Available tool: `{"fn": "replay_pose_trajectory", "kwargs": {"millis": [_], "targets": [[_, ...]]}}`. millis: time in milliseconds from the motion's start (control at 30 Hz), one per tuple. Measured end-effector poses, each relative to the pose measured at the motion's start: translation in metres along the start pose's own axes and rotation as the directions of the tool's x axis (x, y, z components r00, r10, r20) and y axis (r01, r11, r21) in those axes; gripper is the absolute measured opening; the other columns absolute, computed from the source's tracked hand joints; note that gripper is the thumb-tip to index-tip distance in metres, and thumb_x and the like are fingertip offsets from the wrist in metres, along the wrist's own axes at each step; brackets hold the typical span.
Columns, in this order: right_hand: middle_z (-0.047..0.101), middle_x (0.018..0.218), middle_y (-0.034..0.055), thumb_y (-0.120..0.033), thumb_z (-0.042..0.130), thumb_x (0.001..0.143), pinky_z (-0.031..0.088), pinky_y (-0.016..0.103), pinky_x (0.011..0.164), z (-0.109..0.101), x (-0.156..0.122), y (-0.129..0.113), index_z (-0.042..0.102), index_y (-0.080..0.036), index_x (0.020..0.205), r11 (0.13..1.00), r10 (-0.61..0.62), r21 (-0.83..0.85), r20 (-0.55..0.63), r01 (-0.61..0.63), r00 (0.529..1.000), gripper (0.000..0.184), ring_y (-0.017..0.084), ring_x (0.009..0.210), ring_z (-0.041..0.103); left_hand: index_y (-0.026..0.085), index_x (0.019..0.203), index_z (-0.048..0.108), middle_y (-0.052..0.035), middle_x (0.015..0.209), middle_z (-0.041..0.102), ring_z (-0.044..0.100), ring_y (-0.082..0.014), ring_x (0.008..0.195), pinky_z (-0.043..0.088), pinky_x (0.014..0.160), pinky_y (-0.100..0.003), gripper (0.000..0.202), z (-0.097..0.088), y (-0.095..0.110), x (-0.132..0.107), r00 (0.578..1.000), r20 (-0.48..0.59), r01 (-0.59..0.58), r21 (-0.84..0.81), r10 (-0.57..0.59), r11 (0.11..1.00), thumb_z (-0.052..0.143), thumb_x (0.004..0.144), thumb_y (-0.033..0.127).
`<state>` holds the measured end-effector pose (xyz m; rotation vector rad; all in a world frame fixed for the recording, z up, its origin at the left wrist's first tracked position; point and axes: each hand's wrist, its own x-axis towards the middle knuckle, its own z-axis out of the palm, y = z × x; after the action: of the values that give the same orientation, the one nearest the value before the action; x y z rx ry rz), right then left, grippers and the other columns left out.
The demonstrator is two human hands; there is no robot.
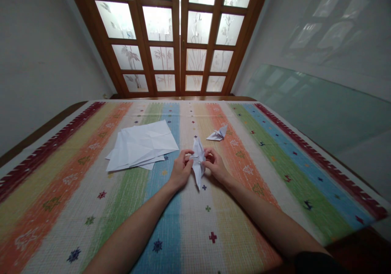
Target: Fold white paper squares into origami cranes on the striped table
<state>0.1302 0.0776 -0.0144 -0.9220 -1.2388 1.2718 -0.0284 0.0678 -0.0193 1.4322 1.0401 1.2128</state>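
Observation:
A narrow, half-folded piece of white paper [198, 162] lies on the striped tablecloth [91, 208] at the middle of the table, its points running away from me and towards me. My left hand [181, 170] pinches its left edge with closed fingers. My right hand [214, 164] pinches its right edge the same way. Both forearms rest on the cloth.
A loose stack of white paper sheets [142, 145] lies to the left of my hands. A finished folded paper figure [218, 134] sits just beyond my right hand. A wooden door with frosted glass panes [180, 41] stands past the table's far edge. A glass panel [320, 111] leans at the right.

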Motion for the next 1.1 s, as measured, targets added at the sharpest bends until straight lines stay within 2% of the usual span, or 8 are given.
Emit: {"fn": "replay_pose_trajectory", "kwargs": {"millis": [100, 200, 333, 433, 567, 700, 900, 1100], "targets": [[0.06, 0.089, -0.0014, -0.014, 0.066, 0.054, 0.045, 0.024, 0.064, 0.0, 0.002, 0.002, 0.051, -0.021, 0.074, 0.997, 0.032, 0.071, -0.038, -0.029, 0.999, 0.026, 0.014, 0.075, 0.057, 0.019, 0.103, 0.05, 0.0067, 0.058, 0.056, 0.047, -0.0098, 0.047, 0.031, 0.048, -0.02, 0.025, 0.0, 0.003, 0.002, 0.999, -0.02, 0.03, -0.108, -0.032, 0.994, 0.055, 0.079, 0.026], [0.06, 0.081, -0.0032, -0.015, 0.068, 0.054, 0.045, 0.024, 0.062, -0.001, 0.004, 0.007, 0.053, -0.022, 0.081, 0.988, 0.088, 0.133, -0.105, -0.073, 0.991, 0.032, 0.013, 0.07, 0.056, 0.02, 0.101, 0.049, 0.0066, 0.059, 0.058, 0.048, -0.0096, 0.046, 0.032, 0.048, -0.019, 0.026, 0.001, 0.006, 0.003, 0.997, -0.04, 0.05, -0.213, -0.06, 0.976, 0.057, 0.077, 0.027], [0.061, 0.082, -0.0023, -0.019, 0.072, 0.056, 0.045, 0.025, 0.06, -0.002, 0.005, 0.009, 0.052, -0.023, 0.091, 0.982, 0.141, 0.147, -0.128, -0.122, 0.982, 0.04, 0.014, 0.069, 0.058, 0.02, 0.104, 0.047, 0.004, 0.067, 0.064, 0.058, -0.0118, 0.055, 0.042, 0.054, -0.021, 0.036, 0.002, 0.007, 0.004, 0.994, -0.069, 0.061, -0.316, -0.087, 0.947, 0.064, 0.073, 0.027], [0.06, 0.085, -0.001, -0.021, 0.074, 0.058, 0.047, 0.026, 0.065, 0.002, 0.003, 0.007, 0.051, -0.023, 0.094, 0.993, 0.086, 0.09, -0.106, -0.077, 0.991, 0.043, 0.015, 0.075, 0.059, 0.02, 0.106, 0.046, 0.0015, 0.075, 0.067, 0.064, -0.0138, 0.065, 0.047, 0.061, -0.023, 0.045, 0.004, 0.006, 0.005, 0.994, -0.082, 0.038, -0.328, -0.068, 0.944, 0.07, 0.069, 0.024], [0.059, 0.09, -0.0007, -0.024, 0.077, 0.059, 0.048, 0.028, 0.07, 0.013, -0.005, 0.005, 0.046, -0.026, 0.094, 1.0, 0.017, 0.021, -0.082, -0.015, 0.997, 0.046, 0.016, 0.079, 0.06, 0.02, 0.096, 0.048, -0.0002, 0.082, 0.065, 0.065, -0.0139, 0.074, 0.048, 0.068, -0.024, 0.036, 0.008, 0.006, 0.004, 0.975, -0.222, -0.052, -0.288, -0.014, 0.956, 0.071, 0.069, 0.024], [0.056, 0.08, -0.0034, -0.027, 0.075, 0.062, 0.046, 0.027, 0.065, 0.02, -0.012, 0.005, 0.043, -0.025, 0.085, 1.0, -0.002, 0.01, -0.072, 0.003, 0.997, 0.04, 0.014, 0.07, 0.056, 0.02, 0.085, 0.048, 0.003, 0.076, 0.059, 0.06, -0.0114, 0.067, 0.045, 0.063, -0.022, 0.029, 0.011, 0.01, 0.004, 0.95, -0.312, -0.117, -0.264, 0.03, 0.958, 0.071, 0.067, 0.023], [0.05, 0.071, -0.0041, -0.029, 0.071, 0.067, 0.04, 0.025, 0.057, 0.018, -0.013, 0.006, 0.044, -0.023, 0.075, 0.991, -0.065, -0.127, -0.117, 0.05, 0.991, 0.029, 0.013, 0.062, 0.048, 0.019, 0.078, 0.05, 0.0039, 0.07, 0.056, 0.054, -0.0108, 0.063, 0.042, 0.061, -0.022, 0.023, 0.01, 0.012, 0.005, 0.935, -0.353, -0.127, -0.236, 0.036, 0.963, 0.069, 0.066, 0.021], [0.059, 0.082, -0.0016, -0.024, 0.068, 0.07, 0.044, 0.027, 0.067, 0.016, -0.012, 0.009, 0.045, -0.023, 0.081, 0.972, -0.171, -0.189, -0.143, 0.143, 0.975, 0.026, 0.015, 0.073, 0.056, 0.019, 0.076, 0.05, 0.0036, 0.07, 0.057, 0.055, -0.0119, 0.066, 0.043, 0.065, -0.024, 0.025, 0.007, 0.008, 0.007, 0.933, -0.36, -0.128, -0.291, 0.015, 0.948, 0.071, 0.062, 0.02]]}}
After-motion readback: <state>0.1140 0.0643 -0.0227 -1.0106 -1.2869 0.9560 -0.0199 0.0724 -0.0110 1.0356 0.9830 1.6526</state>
